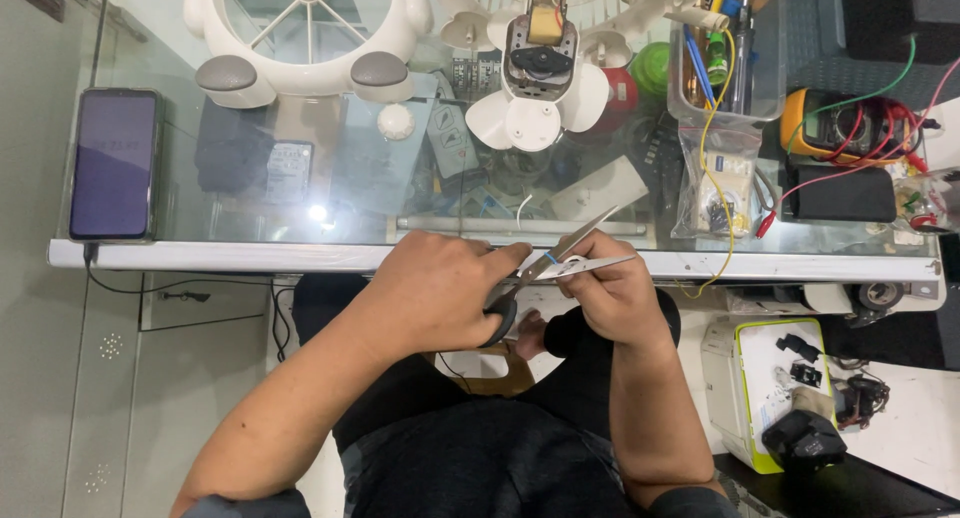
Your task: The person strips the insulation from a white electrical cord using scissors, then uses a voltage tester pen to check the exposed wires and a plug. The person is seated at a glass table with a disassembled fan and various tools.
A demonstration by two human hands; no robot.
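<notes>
My left hand [445,290] grips the black handles of a pair of scissors [572,250], whose silver blades point up and right, slightly apart. My right hand [612,290] pinches a thin blue wire [550,257] that crosses between the blades, close to the pivot. Both hands sit just in front of the glass table's metal front edge [250,255], above my lap. A white fan motor with small white blades [538,88] lies on the glass beyond the hands.
A dark phone [113,163] lies at the table's left. A white fan guard [308,28] stands at the back. A clear tub of tools [728,48], a small-parts bag [715,183] and a yellow multimeter [848,123] with leads sit right. A white-green box [760,398] is on the floor.
</notes>
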